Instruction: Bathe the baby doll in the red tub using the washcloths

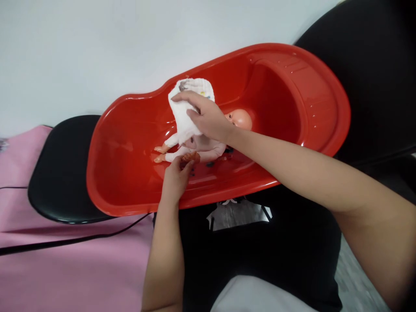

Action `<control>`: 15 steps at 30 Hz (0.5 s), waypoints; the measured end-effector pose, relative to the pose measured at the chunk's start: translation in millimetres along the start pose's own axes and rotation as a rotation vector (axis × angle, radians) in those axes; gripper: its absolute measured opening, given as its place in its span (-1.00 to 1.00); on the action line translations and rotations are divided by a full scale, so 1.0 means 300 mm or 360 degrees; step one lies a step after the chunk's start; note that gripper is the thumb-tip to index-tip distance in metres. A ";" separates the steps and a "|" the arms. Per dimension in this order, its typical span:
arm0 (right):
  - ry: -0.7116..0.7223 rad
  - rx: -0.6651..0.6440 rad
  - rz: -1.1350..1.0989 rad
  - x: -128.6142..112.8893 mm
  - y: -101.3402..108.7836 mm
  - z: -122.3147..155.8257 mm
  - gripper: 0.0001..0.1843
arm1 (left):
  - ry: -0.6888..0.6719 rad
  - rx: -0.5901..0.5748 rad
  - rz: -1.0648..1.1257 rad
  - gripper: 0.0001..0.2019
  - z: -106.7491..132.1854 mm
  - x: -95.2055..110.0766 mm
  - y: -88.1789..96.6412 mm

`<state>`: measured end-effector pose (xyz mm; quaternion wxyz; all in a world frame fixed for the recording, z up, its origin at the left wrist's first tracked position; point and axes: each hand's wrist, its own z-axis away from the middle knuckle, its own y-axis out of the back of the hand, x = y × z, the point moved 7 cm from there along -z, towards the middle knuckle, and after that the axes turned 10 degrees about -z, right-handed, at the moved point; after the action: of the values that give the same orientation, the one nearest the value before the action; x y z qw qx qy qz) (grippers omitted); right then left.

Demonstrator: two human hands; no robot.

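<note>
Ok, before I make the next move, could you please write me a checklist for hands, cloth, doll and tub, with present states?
1. Left hand on the doll's hand: ok, fingers holding it.
2. Right hand on the white cloth: ok, touching; how firmly it grips, cannot tell.
3. Doll inside the red tub: ok, lying down.
4. Cloth off the doll's head: ok, apart in this view.
5. Water in the tub: cannot tell.
6. Tub steady on the black seat: cannot tell, contact hidden.
</note>
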<state>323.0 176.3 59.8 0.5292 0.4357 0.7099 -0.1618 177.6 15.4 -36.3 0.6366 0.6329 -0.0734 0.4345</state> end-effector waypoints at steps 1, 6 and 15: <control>-0.0028 -0.0056 -0.0040 0.000 -0.014 -0.001 -0.30 | 0.0000 0.0009 -0.0005 -0.71 -0.001 -0.001 0.001; -0.0268 -0.0417 -0.0198 0.044 -0.100 0.011 -0.35 | 0.0017 0.0001 -0.0007 -0.68 -0.001 0.000 0.000; -0.0777 -0.0754 -0.0585 0.146 -0.192 0.080 -0.81 | 0.0013 -0.0012 -0.0171 -0.73 0.007 0.021 0.010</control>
<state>289.5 146.5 -1.8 0.7307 0.1156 0.6470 -0.1844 180.4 15.8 -29.5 0.6616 0.6317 -0.0382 0.4021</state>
